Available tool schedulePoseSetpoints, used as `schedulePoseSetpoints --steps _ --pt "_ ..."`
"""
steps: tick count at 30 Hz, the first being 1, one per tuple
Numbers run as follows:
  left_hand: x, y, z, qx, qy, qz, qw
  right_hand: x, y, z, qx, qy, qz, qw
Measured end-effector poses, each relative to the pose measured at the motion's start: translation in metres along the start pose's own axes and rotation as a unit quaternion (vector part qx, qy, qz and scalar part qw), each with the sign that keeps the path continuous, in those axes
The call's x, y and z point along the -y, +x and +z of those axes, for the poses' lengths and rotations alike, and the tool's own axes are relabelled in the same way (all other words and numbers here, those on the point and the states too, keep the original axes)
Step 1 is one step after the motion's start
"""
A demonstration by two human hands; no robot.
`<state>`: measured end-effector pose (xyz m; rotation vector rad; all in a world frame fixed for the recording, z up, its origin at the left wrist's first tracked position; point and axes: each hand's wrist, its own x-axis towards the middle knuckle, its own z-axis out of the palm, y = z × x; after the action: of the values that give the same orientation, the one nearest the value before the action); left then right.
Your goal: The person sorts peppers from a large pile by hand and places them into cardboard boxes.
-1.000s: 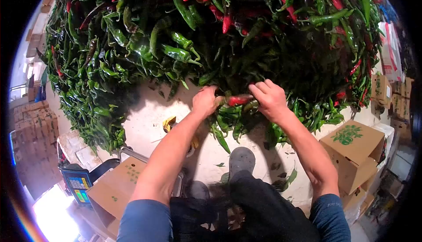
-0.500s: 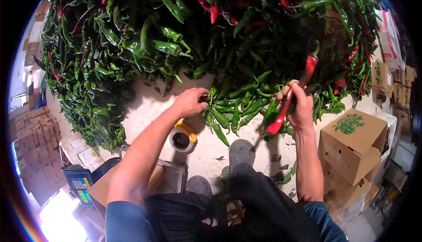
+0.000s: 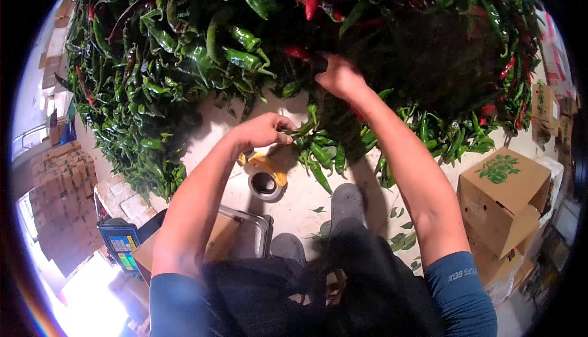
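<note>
Right hand [image 3: 340,79]: up against the large heap of green and red chili peppers [image 3: 214,49], fingers curled and blurred; a long red chili pepper [image 3: 297,52] lies by the fingertips, grip on it cannot be told. Half a second back this hand was lower and farther right, holding red peppers over the pale floor [image 3: 226,147]; it has since moved up and inward.

Left hand [image 3: 263,130]: little changed, low at the heap's near edge, thumb and fingers narrowly spaced beside a small cluster of glossy green chili peppers [image 3: 321,152]. Whether it pinches a stem cannot be told.

Round grey-rimmed roll with a dark centre [image 3: 264,184], yellow piece touching it: on the floor below the left hand, mostly behind the forearm a second ago, now exposed.
</note>
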<state>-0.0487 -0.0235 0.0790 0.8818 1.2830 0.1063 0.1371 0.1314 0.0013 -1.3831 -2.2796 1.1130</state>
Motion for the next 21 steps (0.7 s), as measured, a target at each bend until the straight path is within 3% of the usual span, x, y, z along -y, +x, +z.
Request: schedulePoseSetpoints --steps 4,7,9,11,14,18,20,21 --pt "0.022 -0.019 -0.003 0.03 -0.142 0.01 0.989 -0.002 -0.014 -0.012 0.071 0.027 0.137 0.988" --pt "0.033 -0.03 0.013 0.025 -0.263 -0.001 0.964 0.005 -0.055 -0.043 0.077 0.129 0.005 0.989" --pt "0.024 -0.034 0.028 -0.005 -0.299 -0.008 0.954 0.003 -0.079 -0.052 0.114 0.199 0.008 0.973" --pt "0.051 -0.014 0.043 -0.01 -0.338 0.014 0.941 0.03 -0.114 -0.084 0.177 0.318 0.13 0.922" --pt "0.021 -0.014 0.07 -0.046 -0.424 0.039 0.904 0.028 -0.173 -0.089 0.199 0.347 0.145 0.905" --pt "-0.016 -0.014 0.089 0.059 -0.471 0.118 0.872 0.041 -0.22 -0.08 0.205 0.424 0.179 0.864" --pt "-0.027 -0.016 0.096 0.071 -0.477 0.131 0.866 0.047 -0.229 -0.083 0.218 0.457 0.213 0.836" --pt "-0.036 -0.02 0.099 0.077 -0.481 0.138 0.862 0.051 -0.231 -0.078 0.196 0.472 0.186 0.839"
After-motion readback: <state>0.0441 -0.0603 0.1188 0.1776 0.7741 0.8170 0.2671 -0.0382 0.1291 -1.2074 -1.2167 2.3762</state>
